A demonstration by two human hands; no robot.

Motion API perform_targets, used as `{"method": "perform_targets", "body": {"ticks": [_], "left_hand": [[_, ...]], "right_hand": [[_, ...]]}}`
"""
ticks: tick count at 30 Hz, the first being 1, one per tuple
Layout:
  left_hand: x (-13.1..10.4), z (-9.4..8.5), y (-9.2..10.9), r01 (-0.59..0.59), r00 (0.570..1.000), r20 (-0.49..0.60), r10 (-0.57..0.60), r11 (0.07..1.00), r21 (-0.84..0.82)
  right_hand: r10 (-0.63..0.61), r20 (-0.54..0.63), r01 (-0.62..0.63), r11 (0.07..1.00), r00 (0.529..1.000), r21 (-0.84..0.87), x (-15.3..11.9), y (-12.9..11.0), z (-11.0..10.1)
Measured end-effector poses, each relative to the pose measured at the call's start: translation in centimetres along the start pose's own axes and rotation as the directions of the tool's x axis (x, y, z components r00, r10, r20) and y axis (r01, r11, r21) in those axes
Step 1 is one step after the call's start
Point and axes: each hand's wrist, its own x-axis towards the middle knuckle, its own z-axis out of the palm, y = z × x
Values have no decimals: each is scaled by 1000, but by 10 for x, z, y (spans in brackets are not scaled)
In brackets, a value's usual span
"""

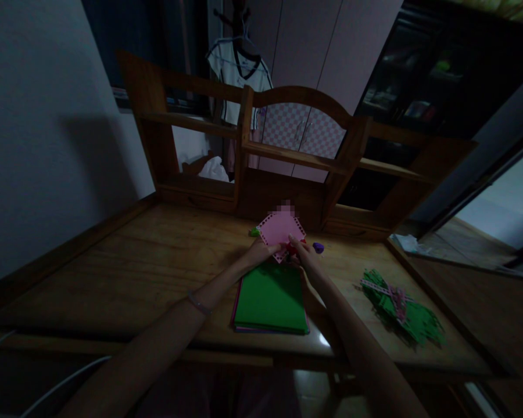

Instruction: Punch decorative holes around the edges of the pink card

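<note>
A square pink paper point(281, 227) with small holes punched along its edges is held up above the desk, one corner pointing down. My left hand point(261, 253) pinches its lower left side. At its lower right edge, my right hand point(300, 252) is closed around a small red punch point(292, 249), with the thumb on top. Below both hands lies a stack of coloured sheets with a green sheet point(271, 299) uppermost.
Behind the hands are a green item point(254, 231) and a purple punch-like item point(318, 248). Cut green paper point(412, 318) with pink strips point(398, 301) lies at the right. A wooden shelf point(287, 154) rises along the back of the desk point(157, 261).
</note>
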Motion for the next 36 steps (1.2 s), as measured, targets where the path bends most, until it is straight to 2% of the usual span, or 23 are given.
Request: {"method": "perform_targets", "body": {"ticks": [7, 15, 22, 31, 36], "left_hand": [[1, 0, -3, 8, 1000, 1, -8, 1000, -24], [1, -1, -3, 3, 1000, 17, -3, 1000, -11], [0, 1, 4, 14, 1000, 20, -13, 998, -62], [0, 4, -7, 54, 997, 66, -46, 990, -128], [-3, 6, 4, 38, 995, 98, -23, 987, -157]], "right_hand": [[-74, -31, 73, 996, 997, -41, 1, 5, -1], [-93, 27, 94, 995, 995, -38, -4, -2, 2], [-117, 48, 119, 993, 992, -24, -9, -7, 4], [-166, -86, 165, 986, 982, -9, -17, -10, 8], [-147, -125, 154, 987, 981, 52, -15, -10, 10]]}}
